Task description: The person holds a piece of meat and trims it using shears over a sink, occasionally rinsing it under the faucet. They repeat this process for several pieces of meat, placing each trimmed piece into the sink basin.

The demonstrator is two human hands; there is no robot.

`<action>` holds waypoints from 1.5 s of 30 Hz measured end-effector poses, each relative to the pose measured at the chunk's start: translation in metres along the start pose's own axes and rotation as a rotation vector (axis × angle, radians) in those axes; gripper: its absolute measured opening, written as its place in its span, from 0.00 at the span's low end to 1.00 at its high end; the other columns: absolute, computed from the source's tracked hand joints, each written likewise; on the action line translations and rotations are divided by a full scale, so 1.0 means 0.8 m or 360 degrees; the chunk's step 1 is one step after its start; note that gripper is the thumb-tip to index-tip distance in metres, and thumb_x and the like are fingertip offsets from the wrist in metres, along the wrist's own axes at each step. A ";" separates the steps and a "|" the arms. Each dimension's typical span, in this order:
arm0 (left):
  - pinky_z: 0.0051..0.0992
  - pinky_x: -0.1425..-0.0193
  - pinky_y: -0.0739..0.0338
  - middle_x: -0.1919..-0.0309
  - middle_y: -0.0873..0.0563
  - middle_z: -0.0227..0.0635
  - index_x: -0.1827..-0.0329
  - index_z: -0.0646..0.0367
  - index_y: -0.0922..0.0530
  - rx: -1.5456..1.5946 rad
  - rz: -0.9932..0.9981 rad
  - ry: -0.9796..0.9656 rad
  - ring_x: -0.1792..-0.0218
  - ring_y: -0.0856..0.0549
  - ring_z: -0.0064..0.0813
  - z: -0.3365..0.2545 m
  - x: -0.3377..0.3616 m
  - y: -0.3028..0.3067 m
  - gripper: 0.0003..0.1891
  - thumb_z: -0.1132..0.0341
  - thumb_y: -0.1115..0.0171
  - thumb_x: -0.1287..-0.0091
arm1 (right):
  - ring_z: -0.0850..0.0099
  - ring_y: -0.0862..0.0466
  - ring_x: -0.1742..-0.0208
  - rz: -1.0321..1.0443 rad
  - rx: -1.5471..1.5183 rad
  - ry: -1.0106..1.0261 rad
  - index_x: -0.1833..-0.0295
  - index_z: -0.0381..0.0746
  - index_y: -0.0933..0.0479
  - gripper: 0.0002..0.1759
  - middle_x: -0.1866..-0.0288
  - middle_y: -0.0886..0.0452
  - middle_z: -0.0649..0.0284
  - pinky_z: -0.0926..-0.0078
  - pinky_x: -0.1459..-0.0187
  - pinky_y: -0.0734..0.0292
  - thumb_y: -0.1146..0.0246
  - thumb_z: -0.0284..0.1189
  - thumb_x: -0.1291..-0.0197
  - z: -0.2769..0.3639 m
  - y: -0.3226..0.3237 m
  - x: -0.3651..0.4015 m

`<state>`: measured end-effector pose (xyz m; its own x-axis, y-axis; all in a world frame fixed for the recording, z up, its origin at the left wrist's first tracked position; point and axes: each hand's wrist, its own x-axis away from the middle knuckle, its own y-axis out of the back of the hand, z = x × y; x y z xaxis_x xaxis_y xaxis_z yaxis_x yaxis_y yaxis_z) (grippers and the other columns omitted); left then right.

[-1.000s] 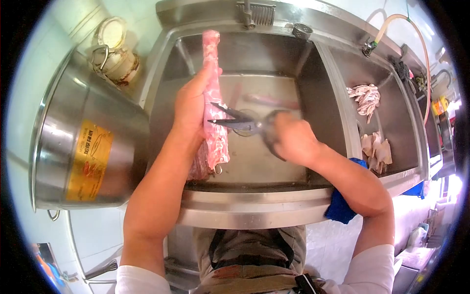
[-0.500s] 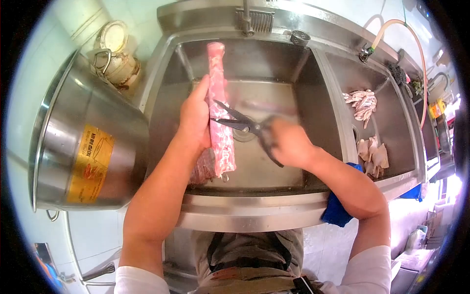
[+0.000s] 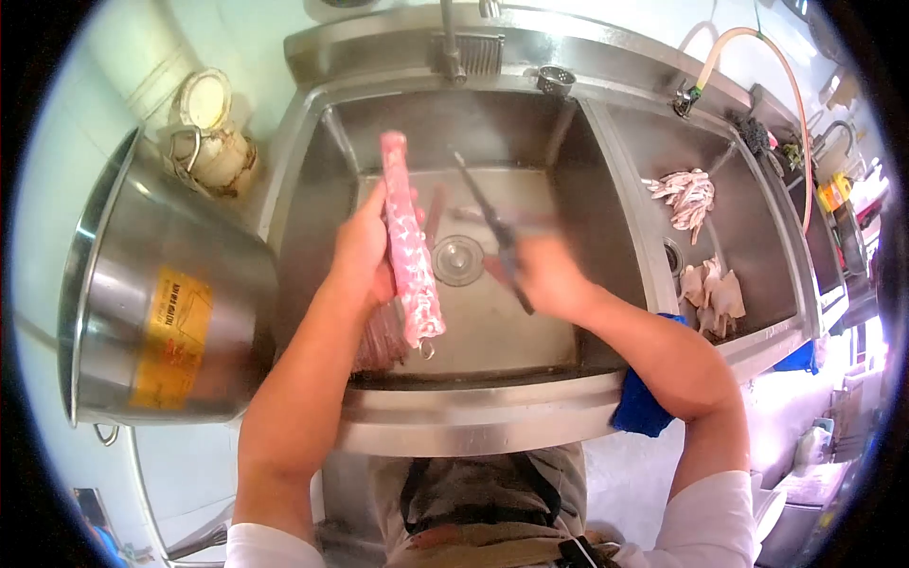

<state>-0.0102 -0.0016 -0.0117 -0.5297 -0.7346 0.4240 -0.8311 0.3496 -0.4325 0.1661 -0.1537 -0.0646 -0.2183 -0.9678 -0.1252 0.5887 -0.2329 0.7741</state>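
My left hand (image 3: 360, 254) grips a long pink strip of raw meat (image 3: 409, 241) by its middle and holds it lengthwise over the steel sink basin (image 3: 559, 180). My right hand (image 3: 547, 275) is closed on the handles of dark kitchen scissors (image 3: 488, 220). The scissor blades point up and away, clear of the meat, to its right above the round drain (image 3: 458, 259). More reddish meat (image 3: 383, 336) lies under my left wrist at the basin's near left corner.
A large steel pot with a yellow label (image 3: 166, 293) stands left of the sink. The right basin (image 3: 757, 237) holds pale meat pieces (image 3: 686, 197) and more pieces (image 3: 715, 293). A blue cloth (image 3: 644, 402) hangs on the front rim. A lidded jar (image 3: 208, 137) sits at the back left.
The scissors have lifted off the meat strip and swung to the right, blades now pointing away. The meat strip and my left hand have shifted slightly left and down.
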 end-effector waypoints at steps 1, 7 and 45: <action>0.31 0.66 0.22 0.65 0.18 0.35 0.51 0.58 0.23 -0.0079 0.0011 0.0025 0.68 0.20 0.28 0.002 -0.008 0.004 0.20 0.48 0.49 0.26 | 0.58 0.18 0.74 0.0010 -0.0114 -0.0049 0.70 0.32 0.20 0.18 0.76 0.20 0.47 0.61 0.69 0.25 0.34 0.38 0.39 0.003 0.006 -0.003; 0.40 0.61 0.19 0.62 0.19 0.41 0.46 0.64 0.27 0.0091 0.0356 0.0237 0.67 0.20 0.36 0.014 0.002 -0.001 0.21 0.55 0.46 0.32 | 0.67 0.23 0.77 0.0040 -0.0451 -0.0296 0.71 0.33 0.20 0.22 0.80 0.23 0.52 0.65 0.69 0.27 0.34 0.43 0.38 -0.013 0.011 -0.010; 0.29 0.77 0.29 0.75 0.23 0.31 0.62 0.55 0.26 0.0545 0.0310 -0.0001 0.79 0.24 0.26 0.002 0.034 -0.022 0.13 0.55 0.48 0.26 | 0.51 0.17 0.66 -0.0095 0.0835 0.0302 0.68 0.32 0.27 0.14 0.70 0.19 0.46 0.58 0.64 0.21 0.33 0.31 0.50 -0.009 0.005 0.005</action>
<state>-0.0101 -0.0285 0.0064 -0.6716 -0.6740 0.3075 -0.6105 0.2684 -0.7452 0.1729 -0.1595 -0.0667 -0.0668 -0.9659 -0.2500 0.1029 -0.2559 0.9612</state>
